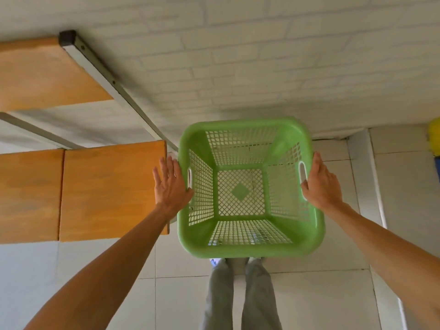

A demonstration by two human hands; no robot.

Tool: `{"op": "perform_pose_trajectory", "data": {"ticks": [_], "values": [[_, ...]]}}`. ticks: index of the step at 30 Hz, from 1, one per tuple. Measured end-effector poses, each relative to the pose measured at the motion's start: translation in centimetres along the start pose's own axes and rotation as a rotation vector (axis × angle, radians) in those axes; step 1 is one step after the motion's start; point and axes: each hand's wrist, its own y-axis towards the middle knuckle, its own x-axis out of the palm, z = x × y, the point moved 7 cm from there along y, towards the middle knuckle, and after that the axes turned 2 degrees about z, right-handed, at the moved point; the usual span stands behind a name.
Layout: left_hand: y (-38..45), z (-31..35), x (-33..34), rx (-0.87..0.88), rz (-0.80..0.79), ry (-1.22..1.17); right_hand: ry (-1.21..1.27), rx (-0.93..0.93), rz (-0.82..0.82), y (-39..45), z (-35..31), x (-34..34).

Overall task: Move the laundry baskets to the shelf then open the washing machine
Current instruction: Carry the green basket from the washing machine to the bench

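Basket (247,186): green, mesh-sided, empty, seen from above and squeezed between two flat palms. The left hand (170,186) presses its left wall beside the handle slot, fingers straight and spread, curled round nothing. The right hand (321,184) lies against the opposite rim by the other slot, fingers likewise extended; whether any fingertip hooks under the rim cannot be told. The basket is over the tiled floor (333,246), in front of the person's legs (240,294) and just right of the wooden shelf (107,191), whose end board it nearly touches. I judge this the basket-moving step. Next it needs carrying left and setting on a shelf board. No writing or brand can be read.
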Motion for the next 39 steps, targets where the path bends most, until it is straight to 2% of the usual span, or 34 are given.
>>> {"op": "perform_pose_trajectory", "data": {"ticks": [9,20,27,39], "values": [[2.9,-1.6,5.8,-0.011,0.006,0.066,-0.008,-0.027,-0.042,2.3,-0.8,6.5],[5.2,-2.3,9.6,0.013,0.040,0.097,-0.003,-0.028,-0.053,3.6,-0.6,11.3],[5.8,-3.2,10.7,0.003,0.023,0.069,0.056,-0.005,-0.056,3.3,-1.0,12.3],[5.4,-1.7,9.7,0.113,-0.033,0.021,0.222,0.100,-0.142,0.9,-2.3,12.3]]}}
